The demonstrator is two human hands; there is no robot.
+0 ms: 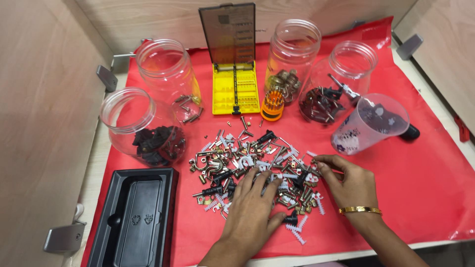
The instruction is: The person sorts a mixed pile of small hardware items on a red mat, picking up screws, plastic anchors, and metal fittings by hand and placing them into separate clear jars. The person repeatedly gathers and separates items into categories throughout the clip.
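A heap of small mixed hardware (232, 160), with screws, hooks, white wall plugs and black pieces, lies on a red mat (420, 178). My left hand (252, 210) rests flat on the near part of the heap, fingers spread over the parts. My right hand (349, 183), with a gold bangle on the wrist, touches the heap's right edge with its fingertips pinched near a small piece; whether it holds one I cannot tell.
Four clear plastic jars stand around the back: one with black parts (143, 128), one with screws (168, 74), one with brass pieces (292, 54), one with dark screws (341, 74). A tilted plastic cup (368, 123), a yellow bit case (235, 89) and a black tray (136, 217) are near.
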